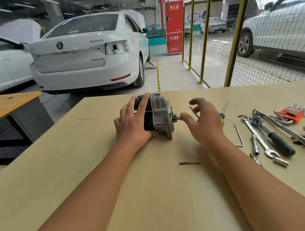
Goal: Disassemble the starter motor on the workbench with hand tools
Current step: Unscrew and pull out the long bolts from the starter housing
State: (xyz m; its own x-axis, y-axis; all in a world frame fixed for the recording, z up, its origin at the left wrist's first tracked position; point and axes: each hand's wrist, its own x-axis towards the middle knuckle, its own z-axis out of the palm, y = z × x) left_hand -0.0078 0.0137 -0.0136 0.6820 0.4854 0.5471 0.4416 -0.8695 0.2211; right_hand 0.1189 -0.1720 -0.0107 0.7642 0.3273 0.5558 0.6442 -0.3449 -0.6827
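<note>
The starter motor lies on its side on the tan workbench, its silver nose housing to the right and its black body to the left. My left hand grips the black body, fingers over the top and thumb underneath. My right hand is at the motor's right end. Its thumb touches the tip of the pinion shaft. Its curled fingers pinch a thin metal bolt. A second long bolt lies loose on the bench in front of the motor.
Tools lie at the right: a screwdriver, an L-shaped hex key, a combination wrench, a ratchet, a socket extension and an orange hex-key set. A second bench stands at the left, with parked cars beyond.
</note>
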